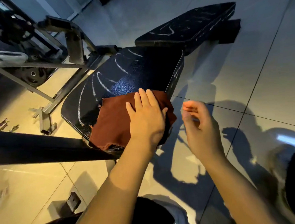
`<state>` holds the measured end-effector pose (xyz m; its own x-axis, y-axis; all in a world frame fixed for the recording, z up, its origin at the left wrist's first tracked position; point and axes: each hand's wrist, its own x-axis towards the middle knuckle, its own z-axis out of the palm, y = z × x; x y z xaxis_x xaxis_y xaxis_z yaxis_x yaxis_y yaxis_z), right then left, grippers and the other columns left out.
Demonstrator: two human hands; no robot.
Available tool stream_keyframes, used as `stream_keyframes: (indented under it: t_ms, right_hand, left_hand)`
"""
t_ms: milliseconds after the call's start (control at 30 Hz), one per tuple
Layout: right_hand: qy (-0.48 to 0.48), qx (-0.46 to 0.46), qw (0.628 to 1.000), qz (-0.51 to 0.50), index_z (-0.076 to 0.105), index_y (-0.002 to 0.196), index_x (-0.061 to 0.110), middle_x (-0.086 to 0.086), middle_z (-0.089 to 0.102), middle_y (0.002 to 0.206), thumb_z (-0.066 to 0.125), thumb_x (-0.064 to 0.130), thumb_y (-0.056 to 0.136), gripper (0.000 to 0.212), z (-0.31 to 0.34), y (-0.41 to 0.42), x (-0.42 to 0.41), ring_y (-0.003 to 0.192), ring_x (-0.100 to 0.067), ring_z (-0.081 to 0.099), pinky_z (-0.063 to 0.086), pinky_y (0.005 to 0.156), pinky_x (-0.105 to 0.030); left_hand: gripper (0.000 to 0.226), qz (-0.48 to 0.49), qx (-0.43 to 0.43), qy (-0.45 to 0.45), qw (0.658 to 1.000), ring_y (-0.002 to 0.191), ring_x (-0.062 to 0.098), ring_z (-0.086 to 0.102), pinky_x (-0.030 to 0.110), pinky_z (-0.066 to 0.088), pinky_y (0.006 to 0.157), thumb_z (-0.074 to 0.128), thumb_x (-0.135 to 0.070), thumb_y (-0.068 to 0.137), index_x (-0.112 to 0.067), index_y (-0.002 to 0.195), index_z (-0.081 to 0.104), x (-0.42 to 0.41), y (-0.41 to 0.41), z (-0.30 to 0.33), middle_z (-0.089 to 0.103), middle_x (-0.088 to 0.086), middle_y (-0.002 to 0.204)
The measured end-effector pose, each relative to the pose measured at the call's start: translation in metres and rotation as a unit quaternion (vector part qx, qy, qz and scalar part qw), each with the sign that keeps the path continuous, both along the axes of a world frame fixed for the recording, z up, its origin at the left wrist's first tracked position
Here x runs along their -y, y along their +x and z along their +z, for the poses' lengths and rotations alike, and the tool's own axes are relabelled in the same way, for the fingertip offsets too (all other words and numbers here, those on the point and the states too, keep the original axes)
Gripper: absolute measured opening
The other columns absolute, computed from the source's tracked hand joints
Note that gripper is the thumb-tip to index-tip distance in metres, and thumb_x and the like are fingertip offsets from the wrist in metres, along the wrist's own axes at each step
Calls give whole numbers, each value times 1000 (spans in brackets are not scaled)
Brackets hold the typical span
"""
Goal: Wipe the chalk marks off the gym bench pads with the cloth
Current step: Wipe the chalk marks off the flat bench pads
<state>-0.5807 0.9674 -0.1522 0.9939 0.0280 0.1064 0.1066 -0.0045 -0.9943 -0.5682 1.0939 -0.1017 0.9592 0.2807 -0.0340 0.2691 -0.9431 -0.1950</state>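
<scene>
We see one brown cloth [113, 118] on the near pad [134, 70] at its near right corner, our left hand [146, 118] pressing flat on it. It looks soft, light; palm pressure suits. Our right hand [199, 126] hovers loosely curled, holding nothing. Two chalked pads, counting the far pad [190, 25].

Large glossy floor tiles [268, 69] under me, pale, with dark grout lines; warm yellow light on the left, cooler grey on the right. Hard shadows across the tiles. Grey steel rack frame [73, 47] at upper left, black weight plates [32, 75] behind it.
</scene>
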Motion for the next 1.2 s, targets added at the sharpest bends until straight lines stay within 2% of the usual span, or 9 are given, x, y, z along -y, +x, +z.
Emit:
stream_keyframes:
  t_ms: [200,267,433,600,733,833,900,1000,1200]
  right_hand:
    - [-19,-57,998,15,63,117,20,10,63,109,46,17,102,23,-7,-26,-2,95,0,55,43,78,-5]
    - [3,-46,999,9,64,110,20,8,65,103,45,21,97,23,-10,-34,-12,93,-1,58,46,81,-16]
    - [53,-70,995,38,64,119,19,10,64,113,49,10,100,26,-13,-31,-15,95,20,53,37,81,0]
    - [152,-92,983,53,60,121,34,21,61,119,43,15,102,31,-9,-27,-21,112,11,54,41,86,-4]
    - [199,-159,965,67,48,131,43,22,50,133,40,28,103,33,-3,-10,-24,117,13,46,40,86,-4]
    - [180,-179,962,102,38,146,34,18,38,143,38,32,103,43,2,12,-37,134,-1,35,34,110,-23]
    - [167,-164,969,73,36,148,28,11,34,152,42,32,103,46,6,27,-51,141,-7,30,26,116,-29]
    - [128,-163,978,36,23,153,23,7,18,160,42,40,101,58,14,46,-70,145,-10,21,20,113,-23]
    - [117,-134,983,31,-8,151,34,13,-6,162,30,52,101,66,12,15,-100,148,-1,-1,7,121,-24]
  left_hand:
    - [78,-46,-17,16,999,149,25,1,48,9,118,44,-41,98,-8,154,0,-10,-19,6,-2,11,162]
    - [76,-74,1,18,997,148,28,14,50,20,116,49,-38,95,-6,153,13,-19,-45,5,10,13,161]
    - [67,-96,28,42,994,131,33,48,52,43,101,36,-44,92,2,139,46,-24,-55,0,45,20,144]
    - [67,-41,-3,21,999,149,25,2,44,8,118,31,-40,103,-6,153,3,1,20,2,0,13,162]
    - [70,-41,-5,-81,996,149,20,-1,40,2,118,38,-41,101,-8,154,5,0,41,9,-1,9,162]
    - [56,-38,36,-296,954,141,-4,12,13,5,113,46,-38,100,-20,150,28,-24,22,32,17,-9,159]
    - [50,-94,92,-265,955,135,-12,18,7,10,112,41,-45,98,-28,145,38,-41,8,42,26,-20,150]
    - [53,-98,40,-209,972,142,-5,5,26,0,120,25,-50,91,-41,144,20,-64,6,29,15,-19,155]
    - [54,-104,-11,-200,974,143,-7,-11,16,-13,113,19,-59,90,-47,141,3,-68,-17,23,-6,-27,153]
